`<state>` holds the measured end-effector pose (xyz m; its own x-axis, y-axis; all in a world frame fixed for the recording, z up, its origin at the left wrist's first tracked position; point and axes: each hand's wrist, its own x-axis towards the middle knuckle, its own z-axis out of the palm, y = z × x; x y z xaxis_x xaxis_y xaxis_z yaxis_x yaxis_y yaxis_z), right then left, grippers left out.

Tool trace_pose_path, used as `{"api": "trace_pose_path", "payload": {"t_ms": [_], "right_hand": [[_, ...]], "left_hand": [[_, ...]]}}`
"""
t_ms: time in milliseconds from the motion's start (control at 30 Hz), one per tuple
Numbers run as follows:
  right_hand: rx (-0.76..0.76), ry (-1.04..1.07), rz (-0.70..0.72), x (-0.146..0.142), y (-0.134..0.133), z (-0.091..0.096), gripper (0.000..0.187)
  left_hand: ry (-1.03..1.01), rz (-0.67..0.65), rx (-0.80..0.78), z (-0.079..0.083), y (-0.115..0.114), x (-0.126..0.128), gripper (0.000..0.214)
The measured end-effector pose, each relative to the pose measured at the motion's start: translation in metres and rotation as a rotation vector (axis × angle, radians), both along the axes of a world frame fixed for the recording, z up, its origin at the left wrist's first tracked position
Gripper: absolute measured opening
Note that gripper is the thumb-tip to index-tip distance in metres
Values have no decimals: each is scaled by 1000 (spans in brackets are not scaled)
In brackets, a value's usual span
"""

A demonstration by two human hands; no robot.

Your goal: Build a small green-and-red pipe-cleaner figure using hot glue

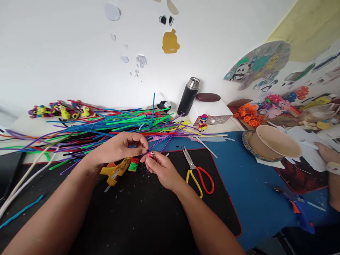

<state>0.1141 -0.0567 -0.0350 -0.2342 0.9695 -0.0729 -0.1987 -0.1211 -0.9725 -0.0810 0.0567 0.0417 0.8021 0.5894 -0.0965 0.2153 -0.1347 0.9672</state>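
Above the black mat, my left hand [126, 146] pinches a tiny black piece [147, 150] between thumb and forefinger. Close beside it, my right hand [163, 170] is closed on a small pink-and-white piece [151, 154], mostly covered by the fingers. The two sets of fingertips nearly meet; whether the pieces touch I cannot tell. Just beneath my left hand lies a yellow hot glue gun [115, 172] with a glue stick in its back. A red-and-green coiled pipe cleaner piece [133, 165] stands by its nozzle. Scissors [195, 170] with one red and one yellow handle lie open to the right.
A heap of coloured pipe cleaners [119, 122] spreads behind my hands. Several fuzzy figures [62, 110] lie at the left; another figure [203, 122] stands before a white box [209, 110]. A black flask [188, 97], a bowl [277, 141], a blue glue gun [299, 205] and another person's hand [328, 156] are rightward.
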Motion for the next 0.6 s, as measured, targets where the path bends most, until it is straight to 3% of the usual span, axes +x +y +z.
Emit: {"api": "trace_pose_path", "payload": {"t_ms": [300,600], "right_hand": [[-185,17,153,-4,-3,0,60],[-170,10,83,-4,0,3,49]], "left_hand": [[21,23,37,2,1,0,28],[22,15,74,3,1,0,29]]}}
